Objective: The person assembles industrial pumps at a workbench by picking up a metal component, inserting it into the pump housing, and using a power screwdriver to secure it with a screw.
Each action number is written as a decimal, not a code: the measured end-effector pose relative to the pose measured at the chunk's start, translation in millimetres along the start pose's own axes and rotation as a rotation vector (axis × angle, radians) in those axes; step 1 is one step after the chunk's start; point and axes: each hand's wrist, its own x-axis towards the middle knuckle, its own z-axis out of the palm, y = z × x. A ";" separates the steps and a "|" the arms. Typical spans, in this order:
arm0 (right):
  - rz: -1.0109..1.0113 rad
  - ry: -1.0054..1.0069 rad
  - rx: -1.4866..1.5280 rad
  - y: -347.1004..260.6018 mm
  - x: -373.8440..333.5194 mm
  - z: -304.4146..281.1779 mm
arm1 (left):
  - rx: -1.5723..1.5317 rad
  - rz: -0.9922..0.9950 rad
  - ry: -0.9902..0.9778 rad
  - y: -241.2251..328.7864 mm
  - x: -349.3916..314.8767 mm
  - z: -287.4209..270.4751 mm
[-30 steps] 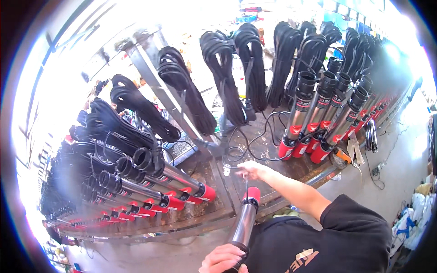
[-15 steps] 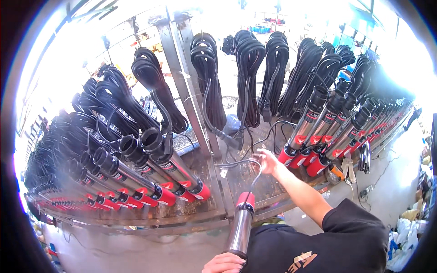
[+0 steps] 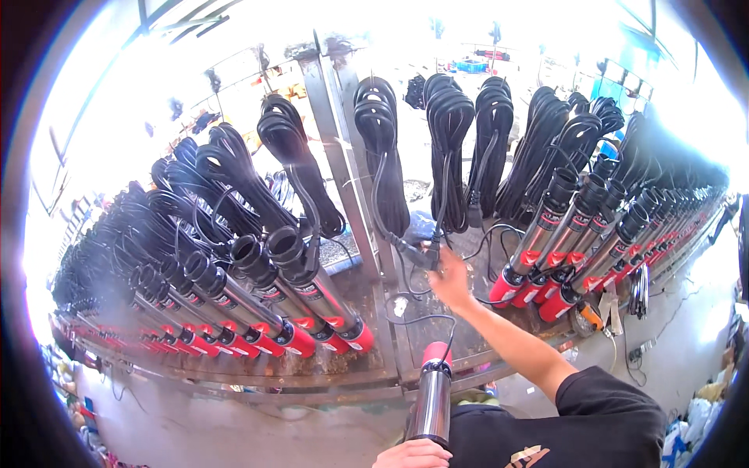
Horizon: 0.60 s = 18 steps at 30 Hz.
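Observation:
A submersible pump [image 3: 433,398], a steel cylinder with a red cap on its far end, slants up from the bottom edge. My left hand [image 3: 413,454] is wrapped round its near end. A thin black cable [image 3: 425,317] rises from the red cap and loops over the bench. My right hand [image 3: 451,279] reaches to the bench's back, its thumb and fingers round a black power plug [image 3: 427,256]; the fingertips are partly hidden. Just behind hang coiled black cables [image 3: 448,125], whose lower ends come down beside that hand.
Similar pumps lean in rows at the left [image 3: 292,273] and right [image 3: 542,234], with more cable coils above them. A metal post [image 3: 331,132] rises at the bench's back. The rusty metal bench [image 3: 382,343] has an edge toward me. An orange-handled tool [image 3: 589,313] lies at right.
My right hand has moved from above the bench to the hanging plug and closed on it. My left hand still holds the pump. The view has shifted, so the scene sits lower and further right.

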 end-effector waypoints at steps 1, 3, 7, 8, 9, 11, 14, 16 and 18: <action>-0.267 0.062 0.006 -26.5 13.3 9.1 | 0.000 -0.002 0.003 1.9 0.3 0.0; -0.362 0.155 -0.226 -74.1 38.8 36.3 | -0.001 -0.010 -0.002 4.3 0.7 2.9; -0.107 0.327 -0.231 -117.5 109.9 68.5 | -0.017 0.057 -0.056 4.1 -2.5 11.5; -0.031 0.315 -0.157 -119.6 124.1 68.3 | -0.017 0.065 -0.061 5.2 -4.5 12.8; -0.007 0.297 -0.084 -119.7 134.7 64.9 | -0.020 0.065 -0.061 6.6 -6.7 13.4; 0.133 0.175 0.040 -117.8 143.9 46.2 | -0.058 0.087 -0.065 8.5 -10.2 11.9; -0.258 0.338 0.068 -134.7 137.8 13.0 | -0.088 0.140 -0.017 8.3 -12.2 6.6; -0.331 0.310 0.146 -158.9 126.1 -10.5 | -0.114 0.143 -0.028 7.0 -12.2 2.4; -0.256 0.132 0.089 -185.6 124.9 -45.9 | -0.110 0.033 -0.047 7.8 -11.2 -2.6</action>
